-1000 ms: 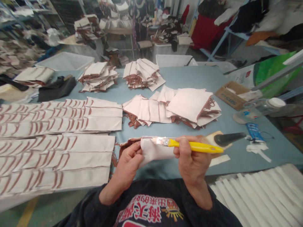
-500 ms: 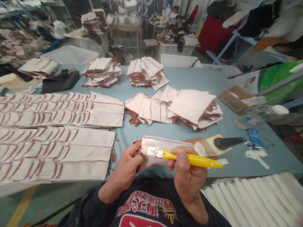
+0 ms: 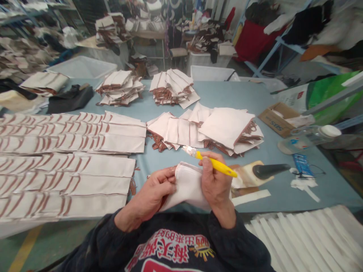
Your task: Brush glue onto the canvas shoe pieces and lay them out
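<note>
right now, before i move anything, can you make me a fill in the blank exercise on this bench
The right hand holds a brush with a ____ handle. The hand that pinches the cloth and holds no brush is the ____ one. The jar on the table has a ____ lid. The open box near the jar is made of ____.

Missing words: yellow; left; white; cardboard.

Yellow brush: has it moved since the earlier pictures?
Yes. The yellow brush has moved forward, away from the wearer; its tip is now up by the near edge of the pale pile.
</note>
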Motion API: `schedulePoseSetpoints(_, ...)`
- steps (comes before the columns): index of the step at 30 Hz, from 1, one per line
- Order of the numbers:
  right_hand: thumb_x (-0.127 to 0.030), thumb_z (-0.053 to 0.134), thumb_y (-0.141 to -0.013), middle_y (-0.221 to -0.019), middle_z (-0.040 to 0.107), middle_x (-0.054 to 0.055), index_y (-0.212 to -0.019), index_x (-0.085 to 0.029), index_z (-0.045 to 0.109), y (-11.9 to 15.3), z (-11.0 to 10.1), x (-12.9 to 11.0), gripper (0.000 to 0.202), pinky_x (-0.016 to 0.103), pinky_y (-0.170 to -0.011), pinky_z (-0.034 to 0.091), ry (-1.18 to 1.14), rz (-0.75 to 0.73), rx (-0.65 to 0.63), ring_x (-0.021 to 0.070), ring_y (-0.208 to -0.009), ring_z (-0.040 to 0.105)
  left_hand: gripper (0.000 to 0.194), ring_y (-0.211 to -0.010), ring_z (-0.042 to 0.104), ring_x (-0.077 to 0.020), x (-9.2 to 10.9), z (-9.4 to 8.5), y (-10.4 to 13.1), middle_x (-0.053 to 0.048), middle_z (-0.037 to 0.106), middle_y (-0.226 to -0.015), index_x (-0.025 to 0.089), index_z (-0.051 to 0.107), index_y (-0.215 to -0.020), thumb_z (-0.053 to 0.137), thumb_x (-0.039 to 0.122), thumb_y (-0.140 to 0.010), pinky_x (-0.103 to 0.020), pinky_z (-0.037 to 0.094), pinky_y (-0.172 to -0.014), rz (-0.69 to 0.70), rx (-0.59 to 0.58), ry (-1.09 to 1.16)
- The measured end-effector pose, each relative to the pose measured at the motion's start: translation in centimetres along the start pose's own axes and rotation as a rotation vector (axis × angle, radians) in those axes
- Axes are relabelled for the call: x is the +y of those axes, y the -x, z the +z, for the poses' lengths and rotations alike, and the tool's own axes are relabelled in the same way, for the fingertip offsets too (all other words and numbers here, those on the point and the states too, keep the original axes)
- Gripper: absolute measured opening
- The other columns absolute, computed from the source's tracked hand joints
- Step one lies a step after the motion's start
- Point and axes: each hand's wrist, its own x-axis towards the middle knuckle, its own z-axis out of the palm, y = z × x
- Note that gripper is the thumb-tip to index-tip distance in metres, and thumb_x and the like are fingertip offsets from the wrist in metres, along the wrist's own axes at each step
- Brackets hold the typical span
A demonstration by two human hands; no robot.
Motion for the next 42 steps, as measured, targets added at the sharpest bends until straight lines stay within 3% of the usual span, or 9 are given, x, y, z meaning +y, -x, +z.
schedulePoseSetpoints(6,-0.045,0.055,-0.109,-0.072,0.070,0.001,-0.102,-0.018,0.073,-2.8,-1.8,0.2,0.033,0.029,-0.063,0.056,0.073,-0.034,0.212,0.0169,-0.061,0.068,0.031,-0.092,0.072,-0.0221,0.4,-3.5,0.0,-0.008,0.082,-0.107,0.020,0.085,-0.114,0.079,0.032,-0.086,-0.029,0.054,-0.080,0.024,-0.146,-0.400)
schedulePoseSetpoints(10,-0.050,0.055,-0.109,-0.069,0.067,0.001,-0.098,-0.016,0.072,-5.2,-3.0,1.5,0.040,0.030,-0.065,0.055,0.078,-0.011,0.296,0.0175,-0.063,0.067,0.027,-0.088,0.069,-0.0221,-1.8,-6.1,-0.6,-0.007,0.080,-0.098,0.016,0.083,-0.106,0.072,0.036,-0.093,-0.032,0.052,-0.082,0.079,-0.160,-0.719)
schedulePoseSetpoints(14,-0.057,0.054,-0.108,-0.069,0.065,0.000,-0.098,-0.015,0.072,-6.2,-3.0,3.0,0.046,0.031,-0.068,0.054,0.056,0.032,0.278,0.0170,-0.065,0.066,0.027,-0.083,0.064,-0.0207,-3.4,-6.6,-1.3,-0.004,0.077,-0.091,0.015,0.079,-0.096,0.062,0.035,-0.097,-0.032,0.050,-0.081,0.149,-0.151,-0.872)
schedulePoseSetpoints(23,-0.064,0.060,-0.101,-0.065,0.058,-0.004,-0.091,-0.018,0.066,-5.7,-3.0,2.0,0.047,0.022,-0.044,0.037,-0.194,0.117,0.454,0.0106,-0.048,0.048,0.034,-0.105,0.072,-0.0286,-2.7,-5.3,-0.4,-0.009,0.082,-0.112,0.015,0.079,-0.120,0.062,0.034,-0.098,-0.043,0.055,-0.101,0.130,-0.177,-0.851)
schedulePoseSetpoints(29,-0.062,0.065,-0.104,-0.059,0.050,-0.006,-0.091,-0.021,0.065,-3.8,-2.6,-0.4,0.043,0.024,-0.038,0.033,-0.221,-0.075,0.539,0.0111,-0.039,0.044,0.055,-0.138,0.065,-0.0346,-2.7,-3.7,-0.4,-0.015,0.074,-0.147,0.020,0.077,-0.136,0.061,0.062,-0.104,-0.052,0.044,-0.124,0.129,-0.180,-0.467)
schedulePoseSetpoints(33,-0.058,0.067,-0.107,-0.055,0.046,-0.008,-0.092,-0.022,0.067,-2.2,-3.0,-1.4,0.039,0.026,-0.040,0.040,-0.254,-0.313,0.388,0.0121,-0.039,0.046,0.058,-0.100,0.077,-0.0244,-2.8,-1.8,-0.9,-0.011,0.083,-0.108,0.019,0.081,-0.106,0.073,0.075,-0.092,-0.037,0.060,-0.098,0.027,-0.136,0.013)
schedulePoseSetpoints(35,-0.056,0.065,-0.108,-0.057,0.051,-0.006,-0.091,-0.023,0.068,-1.1,-3.7,-1.6,0.038,0.028,-0.043,0.046,-0.251,-0.406,0.307,0.0139,-0.043,0.052,0.057,-0.077,0.070,-0.0163,-2.6,-0.9,-1.0,-0.004,0.077,-0.084,0.018,0.077,-0.090,0.087,0.073,-0.080,-0.027,0.058,-0.078,-0.031,-0.058,0.166)
schedulePoseSetpoints(39,-0.051,0.066,-0.109,-0.083,0.073,0.003,-0.097,-0.024,0.073,1.4,-5.3,-1.0,0.031,0.034,-0.053,0.060,-0.130,-0.390,0.033,0.0196,-0.066,0.071,0.055,-0.061,0.059,-0.0104,-1.6,-0.1,-1.3,0.001,0.067,-0.069,0.015,0.072,-0.081,0.100,0.060,-0.067,-0.019,0.047,-0.059,-0.134,0.041,0.169)
schedulePoseSetpoints(42,-0.049,0.064,-0.110,-0.087,0.074,0.003,-0.101,-0.024,0.074,2.4,-4.9,-0.2,0.028,0.035,-0.060,0.062,-0.085,-0.429,-0.001,0.0196,-0.073,0.073,0.048,-0.054,0.055,-0.0087,-1.2,-0.1,-1.8,0.001,0.067,-0.066,0.014,0.071,-0.077,0.102,0.046,-0.060,-0.019,0.042,-0.052,-0.173,0.090,0.110)
